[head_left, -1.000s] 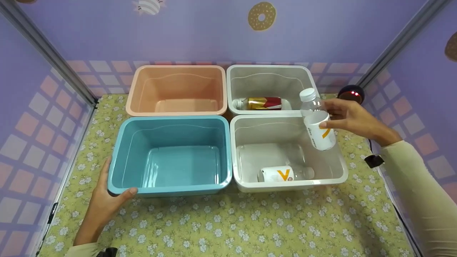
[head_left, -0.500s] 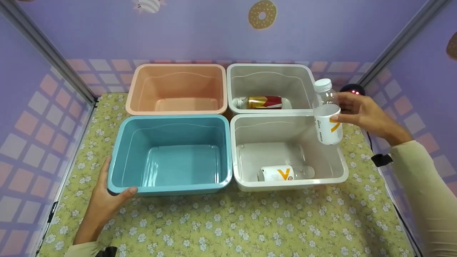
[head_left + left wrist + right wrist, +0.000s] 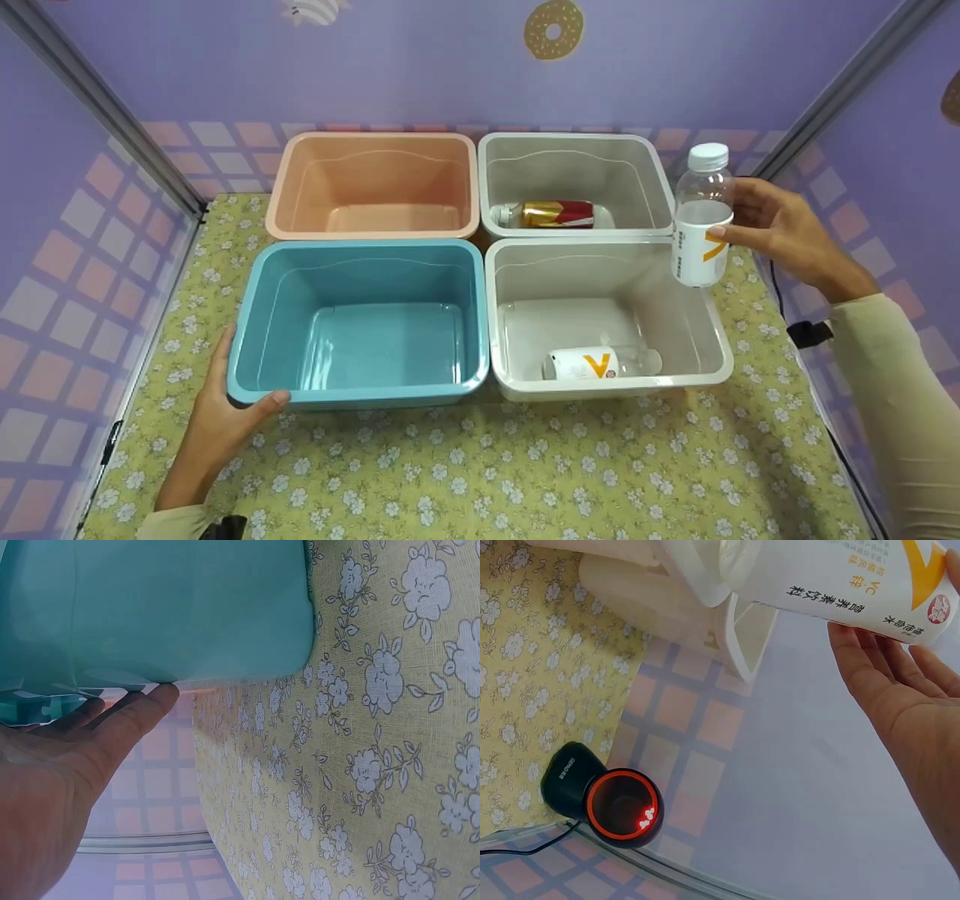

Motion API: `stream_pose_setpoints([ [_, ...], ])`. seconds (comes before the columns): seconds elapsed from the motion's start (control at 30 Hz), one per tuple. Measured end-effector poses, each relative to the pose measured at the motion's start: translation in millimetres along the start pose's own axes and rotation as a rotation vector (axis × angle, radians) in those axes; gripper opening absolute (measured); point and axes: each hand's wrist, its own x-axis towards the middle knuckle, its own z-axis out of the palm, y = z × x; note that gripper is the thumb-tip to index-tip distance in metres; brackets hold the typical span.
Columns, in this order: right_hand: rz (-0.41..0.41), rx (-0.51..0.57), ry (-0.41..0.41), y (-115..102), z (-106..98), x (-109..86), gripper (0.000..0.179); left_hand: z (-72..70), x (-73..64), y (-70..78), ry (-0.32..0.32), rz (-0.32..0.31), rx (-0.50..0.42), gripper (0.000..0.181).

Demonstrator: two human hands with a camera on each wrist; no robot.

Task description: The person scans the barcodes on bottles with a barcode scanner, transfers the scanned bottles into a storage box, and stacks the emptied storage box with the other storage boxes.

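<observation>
In the head view my right hand [image 3: 787,229] pinches an upright plastic bottle [image 3: 702,244] between thumb and fingers. It has a white cap, a clear upper part and a white label with an orange mark. The bottle overlaps the right rim of the front light grey bin [image 3: 611,386]. A similar bottle [image 3: 581,364] lies on its side inside that bin. My left hand [image 3: 217,420] rests at the near left corner of the blue bin [image 3: 360,394], thumb on the rim. In the left wrist view its straight fingers [image 3: 142,716] lie against the bin's outer wall.
Behind stand an orange bin [image 3: 379,139] and a second grey bin [image 3: 566,139], with a red and gold bottle [image 3: 556,214] lying in the latter. A dark round device [image 3: 624,806] with red lights sits at the back right corner. Purple walls [image 3: 420,67] enclose the flowered tablecloth [image 3: 450,480].
My right hand has carried the bottle up, back and to the right, and the bottle has turned from tilted to upright. My left hand has stayed at the blue bin's corner.
</observation>
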Motion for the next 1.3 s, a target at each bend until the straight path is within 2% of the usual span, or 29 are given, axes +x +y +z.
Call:
stream_pose_setpoints([
  [0.2,-0.014,0.027,0.004,6.5,-6.5,-2.7,0.058,-0.6,0.8,0.7,0.008,-0.022,0.040,0.121],
  [0.43,-0.056,0.167,-0.030,15.8,-15.8,-6.9,0.056,-0.3,0.5,0.9,0.017,-0.016,0.038,0.122],
  [0.7,-0.070,0.279,-0.039,27.3,-23.5,-12.1,0.056,2.1,-1.7,-0.3,0.006,0.021,-0.069,0.119],
  [1.03,-0.053,0.322,0.043,42.8,-30.6,-16.9,0.057,1.6,-1.1,0.6,0.004,0.019,-0.048,0.119],
  [1.3,-0.027,0.238,0.146,59.7,-29.6,-17.9,0.054,2.3,-1.6,0.6,0.005,0.012,-0.059,0.120],
])
